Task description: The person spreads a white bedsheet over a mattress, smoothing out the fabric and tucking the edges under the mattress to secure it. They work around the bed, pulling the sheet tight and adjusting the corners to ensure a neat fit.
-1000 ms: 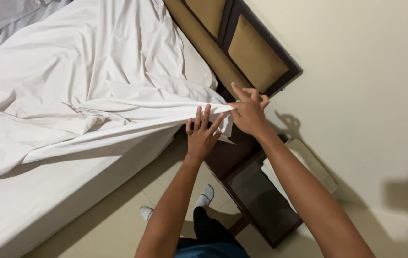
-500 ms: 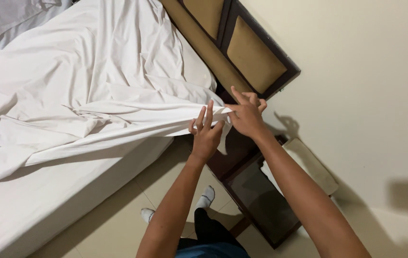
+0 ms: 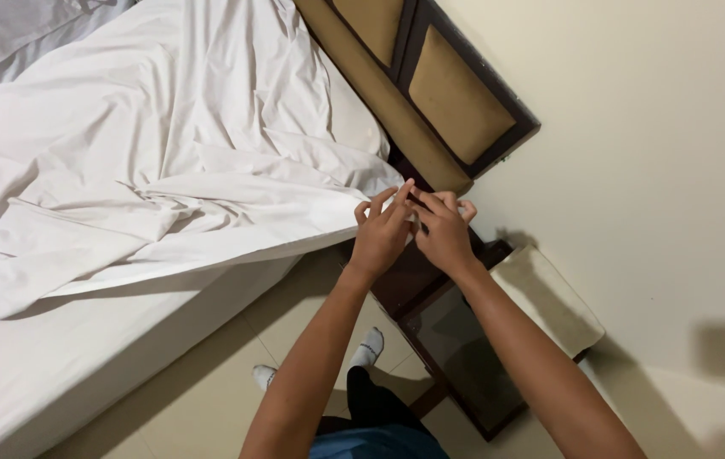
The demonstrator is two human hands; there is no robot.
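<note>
Fingers (image 3: pixel 383 212) of our left hand (image 3: pixel 379 242) and right hand (image 3: pixel 443 238) pinch sheet corner (image 3: pixel 379 183); sheet (image 3: pixel 167 170) stretches away leftward over bed (image 3: pixel 82 365).

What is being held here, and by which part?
Both the left hand and right hand pinch the white sheet at its corner edge near the headboard.

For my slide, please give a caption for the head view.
Both hands, left and right, pinch the corner of a white sheet beside a headboard.
</note>
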